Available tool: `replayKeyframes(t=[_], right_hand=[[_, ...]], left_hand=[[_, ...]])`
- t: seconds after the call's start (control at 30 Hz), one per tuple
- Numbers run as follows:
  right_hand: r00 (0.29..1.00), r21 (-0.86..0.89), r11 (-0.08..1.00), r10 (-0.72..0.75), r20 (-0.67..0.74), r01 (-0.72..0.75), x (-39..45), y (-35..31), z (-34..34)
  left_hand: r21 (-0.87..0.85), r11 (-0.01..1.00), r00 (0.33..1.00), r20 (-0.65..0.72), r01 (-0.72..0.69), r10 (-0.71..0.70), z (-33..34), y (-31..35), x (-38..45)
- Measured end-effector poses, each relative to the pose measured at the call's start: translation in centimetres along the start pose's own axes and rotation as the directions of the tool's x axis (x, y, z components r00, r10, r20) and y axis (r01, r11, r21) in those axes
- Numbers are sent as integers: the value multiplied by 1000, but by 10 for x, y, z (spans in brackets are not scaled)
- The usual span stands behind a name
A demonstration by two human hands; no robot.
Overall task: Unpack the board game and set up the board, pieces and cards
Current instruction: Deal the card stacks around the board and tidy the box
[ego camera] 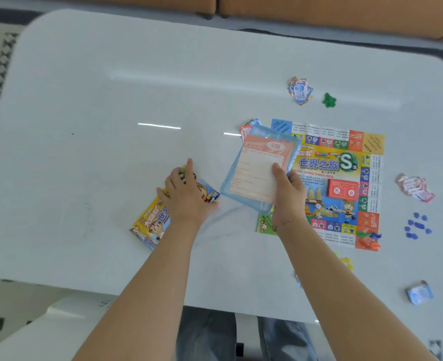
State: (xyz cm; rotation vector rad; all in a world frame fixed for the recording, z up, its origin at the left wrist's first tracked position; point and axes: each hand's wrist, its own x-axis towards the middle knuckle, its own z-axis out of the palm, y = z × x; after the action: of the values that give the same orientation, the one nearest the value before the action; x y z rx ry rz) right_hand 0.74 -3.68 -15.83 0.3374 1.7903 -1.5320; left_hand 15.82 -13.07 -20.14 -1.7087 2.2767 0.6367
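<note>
The colourful game board (345, 178) lies unfolded at the right of the white table (111, 100). A red card deck (342, 190) sits on it. My right hand (288, 194) grips a clear blue plastic tray (241, 188) with an orange-and-white instruction sheet (256, 170) lying in it, thumb pressed on the sheet, over the board's left edge. My left hand (186, 196) rests with fingers spread on the yellow game box (152, 220), which lies to the left of the board.
Loose cards (299, 91) and green pieces (329, 100) lie beyond the board. A pile of paper money (414, 187) and blue pieces (418, 226) sit to its right, yellow pieces (346, 263) and a blue card pack (420, 293) nearer me. A sofa (319, 11) stands behind.
</note>
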Motion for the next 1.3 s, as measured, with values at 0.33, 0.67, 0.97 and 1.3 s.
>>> replayKeyframes(t=[0.33,0.67,0.97,1.3], right_hand=[[998,106,994,-8,70,0,-22,-18,3],[998,165,986,-7,70,-5,-53,-26,-2],[1000,-30,999,18,3,-18,-57,23,-45],[998,-32,998,56,9,-56,-54,28,-61]], left_hand=[[-469,804,924,-290,-365,250,-50,-38,-55],[-860,417,947,203,294,-249,-81,-49,-53],[-519,706,876,272,482,-397,-46,-51,-34],[509,345,609,570,-788,552,-16,-47,-76]])
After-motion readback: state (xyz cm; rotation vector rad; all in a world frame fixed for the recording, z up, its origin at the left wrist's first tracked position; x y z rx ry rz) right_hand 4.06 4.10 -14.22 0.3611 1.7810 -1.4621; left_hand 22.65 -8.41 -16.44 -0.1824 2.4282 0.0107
